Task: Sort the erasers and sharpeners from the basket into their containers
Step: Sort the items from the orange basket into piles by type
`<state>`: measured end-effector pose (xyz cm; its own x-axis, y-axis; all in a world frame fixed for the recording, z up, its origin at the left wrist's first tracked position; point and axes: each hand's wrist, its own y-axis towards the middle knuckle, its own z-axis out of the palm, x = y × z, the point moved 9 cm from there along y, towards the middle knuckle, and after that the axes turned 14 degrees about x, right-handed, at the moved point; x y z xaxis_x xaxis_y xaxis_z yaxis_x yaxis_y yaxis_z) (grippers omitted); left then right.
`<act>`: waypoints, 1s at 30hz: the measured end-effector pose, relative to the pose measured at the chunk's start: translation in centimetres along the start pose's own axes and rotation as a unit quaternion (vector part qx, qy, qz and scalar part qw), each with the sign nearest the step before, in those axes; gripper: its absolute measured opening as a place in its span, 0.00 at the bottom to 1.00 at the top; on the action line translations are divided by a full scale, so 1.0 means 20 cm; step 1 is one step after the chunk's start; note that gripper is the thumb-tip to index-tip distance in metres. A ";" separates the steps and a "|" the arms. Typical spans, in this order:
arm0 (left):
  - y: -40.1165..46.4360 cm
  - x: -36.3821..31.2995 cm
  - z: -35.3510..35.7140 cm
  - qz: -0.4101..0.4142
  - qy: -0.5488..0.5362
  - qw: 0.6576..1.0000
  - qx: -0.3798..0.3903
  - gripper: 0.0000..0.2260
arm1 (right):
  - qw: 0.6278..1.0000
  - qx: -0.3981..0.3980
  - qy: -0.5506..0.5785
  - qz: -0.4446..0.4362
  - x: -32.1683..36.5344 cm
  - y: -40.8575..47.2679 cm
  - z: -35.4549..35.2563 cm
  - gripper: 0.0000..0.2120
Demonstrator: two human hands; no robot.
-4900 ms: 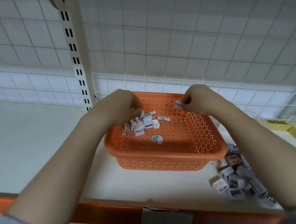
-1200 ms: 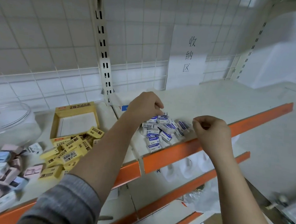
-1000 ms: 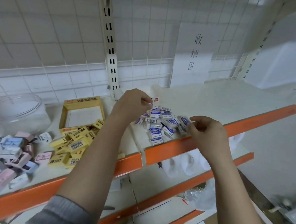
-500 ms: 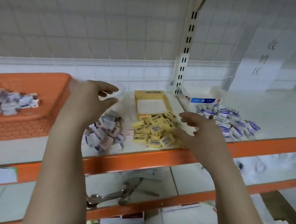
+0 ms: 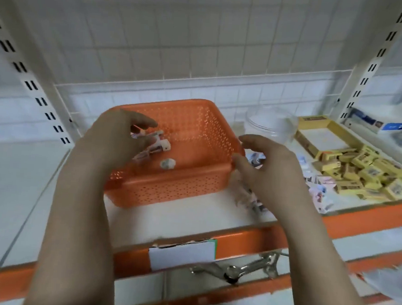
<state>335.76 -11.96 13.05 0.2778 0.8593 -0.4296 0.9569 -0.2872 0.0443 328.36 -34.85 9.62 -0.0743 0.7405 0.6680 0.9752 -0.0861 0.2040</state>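
- Both hands hung empty, fingers loose; left hand [image 5: 115, 139] over the basket [image 5: 193, 175], right hand [image 5: 269, 167] just right of it
- Few small items [image 5: 155, 146] lay inside the basket's far left

Perforated orange plastic basket [image 5: 193, 175], matt. Clear glossy plastic jar [image 5: 269, 127] behind. Yellow cardboard tray [image 5: 302, 135], paper-wrapped yellow erasers [image 5: 365, 173]. White painted metal upright [image 5: 367, 68], wire grid back. Shiny metal pliers [image 5: 237, 270] below orange-edged shelf [image 5: 244, 238].
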 end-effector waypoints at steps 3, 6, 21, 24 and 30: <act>-0.03 0.12 -0.05 -0.011 -0.022 1.000 0.000 0.12 | 0.999 0.011 -0.036 -0.001 0.11 0.02 0.05 0.18; -0.06 0.20 -0.09 -0.029 -0.023 0.999 -0.010 0.13 | 0.997 0.052 -0.056 -0.019 0.23 0.09 0.09 0.20; -0.12 0.22 -0.10 -0.025 0.018 0.999 0.015 0.15 | 0.817 0.431 -0.370 -0.099 0.32 0.83 0.90 0.24; -0.12 0.24 -0.08 -0.028 0.037 0.999 0.028 0.15 | 0.825 0.422 -0.357 -0.116 0.31 0.83 0.93 0.23; -0.03 0.25 -0.06 -0.038 0.051 0.997 0.043 0.12 | 0.841 0.364 -0.377 -0.131 0.35 0.86 0.83 0.18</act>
<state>336.76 -7.04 12.04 0.2158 0.9172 -0.3348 0.9659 -0.2508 -0.0645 348.08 -20.06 6.03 -0.4218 0.9061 -0.0317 0.8351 0.3746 -0.4029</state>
